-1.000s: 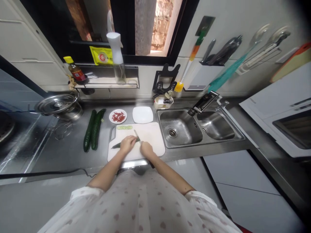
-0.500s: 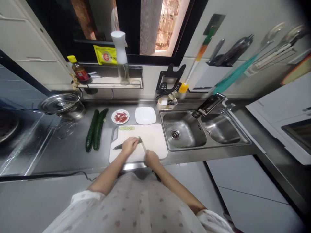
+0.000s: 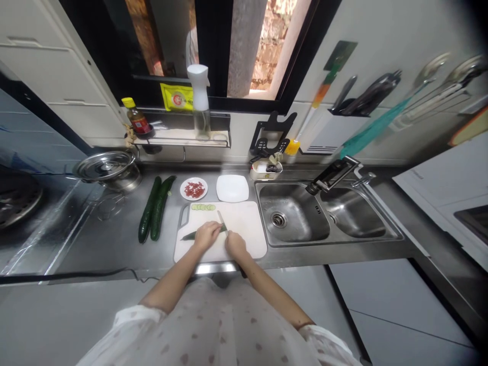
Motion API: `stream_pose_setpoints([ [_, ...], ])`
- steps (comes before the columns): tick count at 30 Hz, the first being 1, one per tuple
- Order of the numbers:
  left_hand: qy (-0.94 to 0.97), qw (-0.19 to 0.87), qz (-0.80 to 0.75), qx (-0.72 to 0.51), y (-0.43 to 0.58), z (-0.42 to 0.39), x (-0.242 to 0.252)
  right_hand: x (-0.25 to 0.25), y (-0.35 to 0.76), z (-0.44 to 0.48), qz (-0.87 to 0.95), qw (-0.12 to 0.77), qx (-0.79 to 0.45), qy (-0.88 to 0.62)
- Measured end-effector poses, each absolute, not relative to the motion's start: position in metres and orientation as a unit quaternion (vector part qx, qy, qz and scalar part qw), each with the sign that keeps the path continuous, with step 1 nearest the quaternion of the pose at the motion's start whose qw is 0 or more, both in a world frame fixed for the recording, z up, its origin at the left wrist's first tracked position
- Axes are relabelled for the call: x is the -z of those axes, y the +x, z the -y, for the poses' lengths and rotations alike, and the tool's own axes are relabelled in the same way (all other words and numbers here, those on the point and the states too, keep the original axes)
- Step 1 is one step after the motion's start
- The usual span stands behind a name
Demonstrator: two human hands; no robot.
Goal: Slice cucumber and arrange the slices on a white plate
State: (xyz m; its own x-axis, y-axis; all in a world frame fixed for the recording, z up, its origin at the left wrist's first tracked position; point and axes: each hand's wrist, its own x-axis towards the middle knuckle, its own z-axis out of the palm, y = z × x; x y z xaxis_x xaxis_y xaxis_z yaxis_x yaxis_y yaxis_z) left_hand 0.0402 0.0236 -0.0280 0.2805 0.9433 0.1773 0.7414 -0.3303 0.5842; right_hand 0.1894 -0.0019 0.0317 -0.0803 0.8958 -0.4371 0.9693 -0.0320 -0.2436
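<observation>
On the white cutting board (image 3: 244,241) lies a dark green cucumber piece (image 3: 189,236), tapering to the left. My left hand (image 3: 208,234) is closed over it and presses it to the board, hiding its middle. In my right hand (image 3: 236,246) is a knife (image 3: 221,217); the fingers wrap round the handle, and the blade points away from me across the right end of the cucumber. Several pale green cucumber slices (image 3: 203,207) lie in a row along the board's far left edge.
Two whole cucumbers (image 3: 149,209) lie left of the board. Behind it stand a plate of chopped red bits (image 3: 194,189) and a white square plate (image 3: 232,188). A double steel sink (image 3: 293,239) is at the right, a lidded pot (image 3: 109,170) at the left.
The knife has swung from slanting left to pointing more directly away, and its tip now reaches farther across the board. My right hand has moved slightly forward relative to the board. The camera view has shifted.
</observation>
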Motion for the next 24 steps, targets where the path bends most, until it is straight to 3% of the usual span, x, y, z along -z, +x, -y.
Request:
stream_pose_setpoints([
  [24, 0.771, 0.198, -0.547, -0.259, 0.041, -0.023, 0.032, -0.039, 0.205, 0.038, -0.669, 0.123, 0.265, 0.683],
])
